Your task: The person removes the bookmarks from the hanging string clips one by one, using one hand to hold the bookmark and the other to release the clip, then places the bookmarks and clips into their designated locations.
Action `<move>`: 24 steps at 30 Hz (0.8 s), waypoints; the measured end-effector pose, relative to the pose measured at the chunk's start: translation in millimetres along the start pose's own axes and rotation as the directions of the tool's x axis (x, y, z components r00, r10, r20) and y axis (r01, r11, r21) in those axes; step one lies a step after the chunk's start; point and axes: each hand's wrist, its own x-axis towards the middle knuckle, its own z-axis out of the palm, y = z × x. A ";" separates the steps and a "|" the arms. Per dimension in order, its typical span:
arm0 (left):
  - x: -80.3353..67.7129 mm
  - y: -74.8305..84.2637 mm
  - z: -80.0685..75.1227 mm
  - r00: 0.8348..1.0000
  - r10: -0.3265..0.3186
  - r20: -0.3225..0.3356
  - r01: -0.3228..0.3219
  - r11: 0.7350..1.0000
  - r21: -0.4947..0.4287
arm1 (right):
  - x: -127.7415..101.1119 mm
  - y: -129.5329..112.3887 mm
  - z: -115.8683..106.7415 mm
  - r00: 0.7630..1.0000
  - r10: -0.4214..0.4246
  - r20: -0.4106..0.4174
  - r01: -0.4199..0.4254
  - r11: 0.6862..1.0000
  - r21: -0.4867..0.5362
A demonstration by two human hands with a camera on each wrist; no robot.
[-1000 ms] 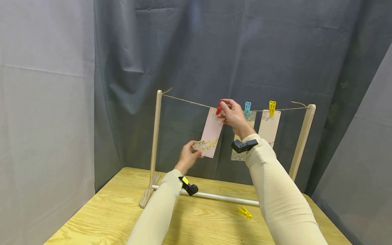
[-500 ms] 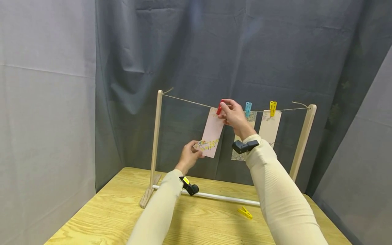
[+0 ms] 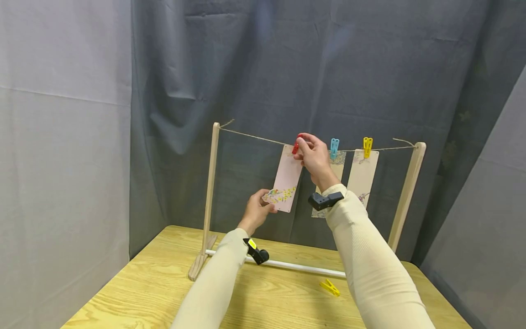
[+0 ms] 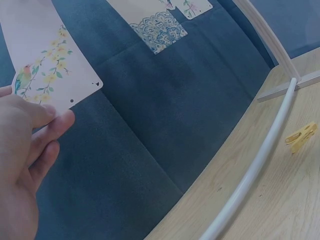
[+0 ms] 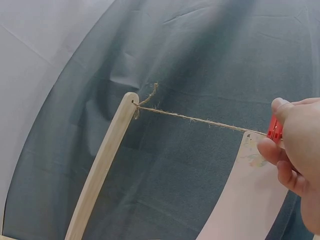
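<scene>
Right hand pinches high, left hand pinches lower.

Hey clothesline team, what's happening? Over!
Right hand pinching red clothespin at top of pink card. Left hand holding its lower end. Nothing visibly in the way.

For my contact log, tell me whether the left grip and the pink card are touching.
Touching. The left wrist view shows the left grip pinching the pink card at its lower end, thumb over its printed face.

Soft light, faint shadows on the table, hazy left wrist view (lens-bowed white bar)
</scene>
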 end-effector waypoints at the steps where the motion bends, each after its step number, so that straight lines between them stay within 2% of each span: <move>1: -0.2 -0.1 -0.1 1.000 0.002 -0.002 -0.002 1.000 -0.001 | 0.0 0.3 0.4 1.000 -0.002 -0.005 0.002 1.000 0.003; 10: -1.2 1.3 -1.8 1.000 -0.008 -0.017 0.008 1.000 0.009 | -0.3 -0.1 0.4 1.000 0.019 -0.011 -0.018 0.998 0.057; 24: -2.3 4.7 5.0 1.000 -0.017 -0.020 0.017 1.000 0.012 | 0.0 0.4 2.3 0.994 0.073 -0.076 -0.051 0.964 0.260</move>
